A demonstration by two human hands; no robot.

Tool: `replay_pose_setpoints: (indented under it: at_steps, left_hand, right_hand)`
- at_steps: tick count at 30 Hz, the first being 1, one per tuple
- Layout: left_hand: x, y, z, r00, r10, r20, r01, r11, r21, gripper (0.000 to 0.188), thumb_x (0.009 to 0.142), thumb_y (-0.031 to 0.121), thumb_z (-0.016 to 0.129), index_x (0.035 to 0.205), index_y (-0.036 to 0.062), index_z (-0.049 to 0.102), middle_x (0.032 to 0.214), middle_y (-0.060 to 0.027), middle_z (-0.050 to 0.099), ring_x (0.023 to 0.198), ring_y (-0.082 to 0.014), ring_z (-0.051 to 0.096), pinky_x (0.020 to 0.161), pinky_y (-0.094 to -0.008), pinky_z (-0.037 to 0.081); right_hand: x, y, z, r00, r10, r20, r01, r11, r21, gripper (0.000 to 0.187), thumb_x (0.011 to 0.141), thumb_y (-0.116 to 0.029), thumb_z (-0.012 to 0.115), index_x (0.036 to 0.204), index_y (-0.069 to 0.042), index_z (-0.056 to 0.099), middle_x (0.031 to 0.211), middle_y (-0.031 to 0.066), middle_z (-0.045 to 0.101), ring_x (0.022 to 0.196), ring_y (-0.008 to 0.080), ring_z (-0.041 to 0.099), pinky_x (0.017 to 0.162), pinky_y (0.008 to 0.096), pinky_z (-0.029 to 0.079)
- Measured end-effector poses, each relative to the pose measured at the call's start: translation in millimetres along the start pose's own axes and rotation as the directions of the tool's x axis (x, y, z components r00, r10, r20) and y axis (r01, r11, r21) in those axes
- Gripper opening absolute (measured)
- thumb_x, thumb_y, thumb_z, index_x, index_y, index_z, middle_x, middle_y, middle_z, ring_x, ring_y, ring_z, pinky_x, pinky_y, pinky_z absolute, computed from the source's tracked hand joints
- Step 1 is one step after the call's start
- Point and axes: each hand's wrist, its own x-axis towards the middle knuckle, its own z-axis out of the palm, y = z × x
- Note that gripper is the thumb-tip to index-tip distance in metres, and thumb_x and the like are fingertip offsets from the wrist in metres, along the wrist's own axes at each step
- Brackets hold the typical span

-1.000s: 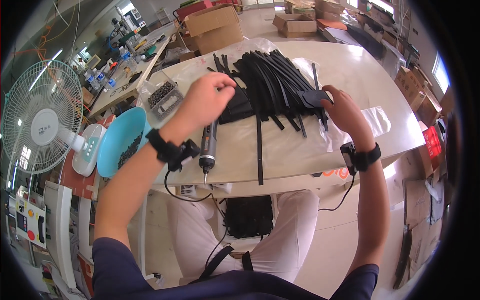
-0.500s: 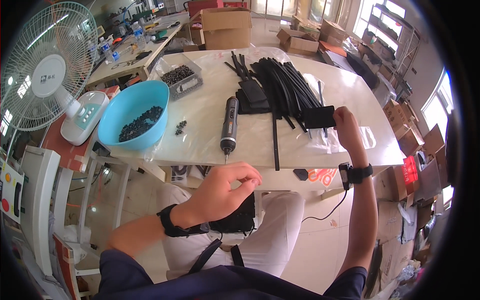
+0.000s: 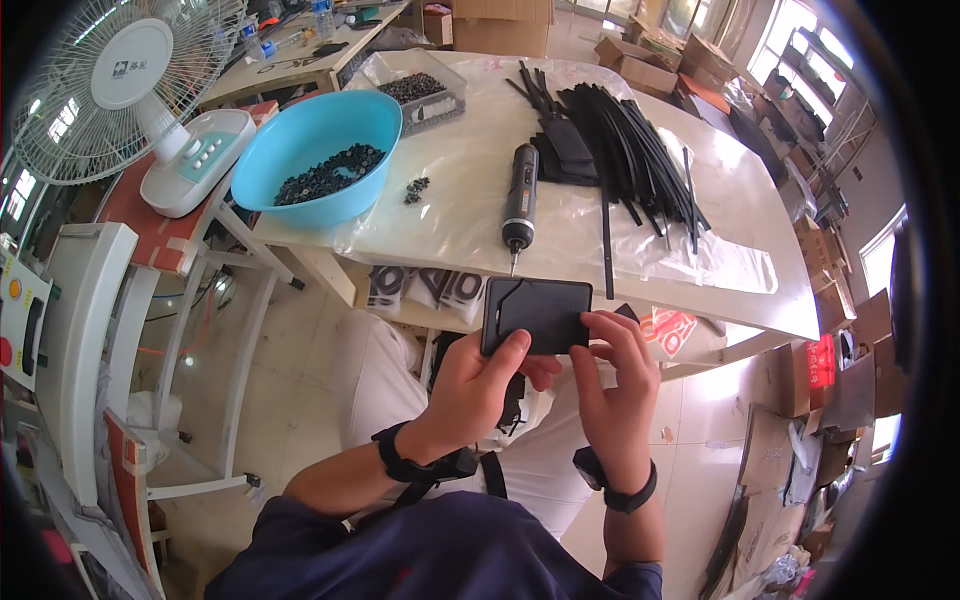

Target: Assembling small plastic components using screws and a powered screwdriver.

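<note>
Seated at a workbench, a person grips a flat black rectangular plastic plate [image 3: 537, 314] between both hands above the lap. The left hand [image 3: 478, 385] clasps its lower left corner, thumb on the face; the right hand [image 3: 612, 375] pinches its right edge. The plate's long axis runs side to side. Beyond the hands lie a blue plastic bowl of small black parts [image 3: 318, 155], a grey electric screwdriver [image 3: 519, 203] and a heap of black strips [image 3: 625, 140].

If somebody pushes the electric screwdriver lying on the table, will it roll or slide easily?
The screwdriver has a round barrel, so it would probably roll sideways. It lies on a glossy plastic sheet, so it may also slide. Its tip sits near the table edge, so a push that way might drop it.
</note>
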Motion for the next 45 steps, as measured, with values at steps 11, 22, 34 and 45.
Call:
replay_pose_setpoints:
  at_steps: [11, 22, 34, 45]
  left_hand:
    - [-28, -4, -19, 0.942, 0.198, -0.272, -0.038, 0.866, 0.498, 0.028, 0.103, 0.016, 0.051, 0.098, -0.0069, 0.066, 0.081, -0.0101, 0.072, 0.066, -0.0134, 0.067, 0.062, -0.0252, 0.053]
    - [-25, -31, -35, 0.956, 0.228, -0.186, -0.044, 0.738, 0.673, 0.026, 0.098, 0.017, 0.061, 0.082, -0.0024, 0.065, 0.058, -0.0078, 0.061, 0.049, -0.0121, 0.058, 0.046, -0.0313, 0.042]
    - [-20, -35, -55, 0.935, 0.253, -0.249, -0.038, 0.770, 0.637, 0.027, 0.101, 0.019, 0.057, 0.108, -0.0051, 0.068, 0.070, -0.0085, 0.068, 0.060, -0.0129, 0.067, 0.053, -0.0263, 0.051]
    - [-31, -6, -79, 0.950, -0.053, -0.308, 0.190, 0.880, 0.434, 0.028, 0.100, 0.024, 0.058, 0.087, 0.0008, 0.068, 0.068, 0.0000, 0.064, 0.056, -0.0055, 0.055, 0.050, -0.0219, 0.042]
  right_hand:
    - [-25, 14, 38, 0.993, 0.059, 0.098, -0.077, 0.978, 0.195, 0.003, 0.093, 0.003, 0.058, 0.095, 0.001, 0.057, 0.115, 0.0128, 0.057, 0.090, 0.0192, 0.057, 0.077, 0.0295, 0.048]
    - [-33, 19, 37, 0.675, 0.347, 0.651, -0.731, 0.435, 0.526, 0.010, 0.104, -0.013, 0.051, 0.103, -0.004, 0.054, 0.083, -0.0029, 0.054, 0.065, 0.0029, 0.042, 0.058, 0.0196, 0.037]
    - [-52, 26, 42, 0.700, 0.402, 0.591, -0.708, 0.280, 0.648, 0.024, 0.097, -0.013, 0.044, 0.075, -0.004, 0.048, 0.073, 0.0007, 0.046, 0.058, 0.0066, 0.034, 0.052, 0.0234, 0.028]
    - [-47, 15, 28, 0.888, 0.296, 0.352, -0.436, 0.785, 0.440, 0.007, 0.094, -0.002, 0.052, 0.088, 0.001, 0.055, 0.087, 0.0077, 0.056, 0.072, 0.0159, 0.050, 0.064, 0.0272, 0.041]
